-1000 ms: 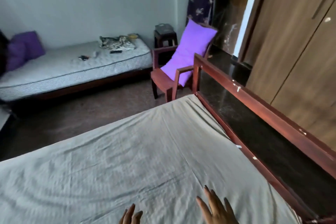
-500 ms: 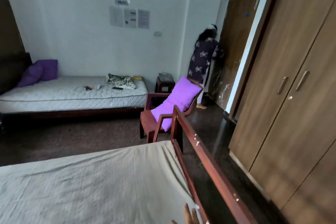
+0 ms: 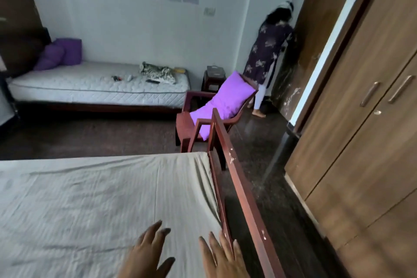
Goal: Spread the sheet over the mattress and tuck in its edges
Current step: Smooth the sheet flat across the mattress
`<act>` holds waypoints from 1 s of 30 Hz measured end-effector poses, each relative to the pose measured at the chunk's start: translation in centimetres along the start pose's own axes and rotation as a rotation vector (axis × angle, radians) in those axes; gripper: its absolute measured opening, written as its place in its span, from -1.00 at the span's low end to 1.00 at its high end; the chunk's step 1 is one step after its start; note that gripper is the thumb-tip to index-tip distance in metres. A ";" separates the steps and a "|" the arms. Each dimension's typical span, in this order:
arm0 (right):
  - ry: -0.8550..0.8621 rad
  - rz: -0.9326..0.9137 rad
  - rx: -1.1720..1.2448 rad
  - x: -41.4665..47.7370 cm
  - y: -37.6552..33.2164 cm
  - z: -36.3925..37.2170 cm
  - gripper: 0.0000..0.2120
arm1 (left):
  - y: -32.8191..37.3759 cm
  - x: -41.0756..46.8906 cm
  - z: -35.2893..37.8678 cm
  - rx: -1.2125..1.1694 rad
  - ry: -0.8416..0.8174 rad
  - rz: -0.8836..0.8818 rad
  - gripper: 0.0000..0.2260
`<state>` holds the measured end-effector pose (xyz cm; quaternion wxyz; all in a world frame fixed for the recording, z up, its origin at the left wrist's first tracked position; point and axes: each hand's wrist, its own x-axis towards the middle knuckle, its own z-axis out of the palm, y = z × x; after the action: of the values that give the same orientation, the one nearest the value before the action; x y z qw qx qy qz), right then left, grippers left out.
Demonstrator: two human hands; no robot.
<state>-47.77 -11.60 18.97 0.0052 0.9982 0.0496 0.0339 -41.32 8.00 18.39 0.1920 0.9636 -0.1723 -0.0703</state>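
A pale grey sheet (image 3: 94, 205) lies spread over the mattress in front of me, lightly creased, its right edge running along the red-brown wooden bed rail (image 3: 239, 189). My left hand (image 3: 146, 253) is flat with fingers straight over the sheet near the bottom of the view. My right hand (image 3: 222, 257) is beside it, fingers straight, at the sheet's right edge next to the rail. Neither hand holds anything.
A red-brown chair (image 3: 191, 128) with a purple pillow (image 3: 223, 101) stands past the bed's far corner. A second bed (image 3: 97, 88) with purple cushions lies along the far wall. A person (image 3: 268, 58) stands by the door. Wooden wardrobes (image 3: 365, 119) line the right side.
My view swung up and right, then came partly back down. Both hands have come forward into view over the sheet near the right rail.
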 end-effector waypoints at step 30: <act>-0.055 -0.708 0.192 11.8 26.2 -2.0 -0.27 | 28.2 11.8 10.9 -0.046 0.525 -0.447 -0.41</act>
<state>-33.60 -36.50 22.11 -0.0760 0.9157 0.3946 -0.0014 -41.12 -24.42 18.72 0.2315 0.9581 0.1000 0.1357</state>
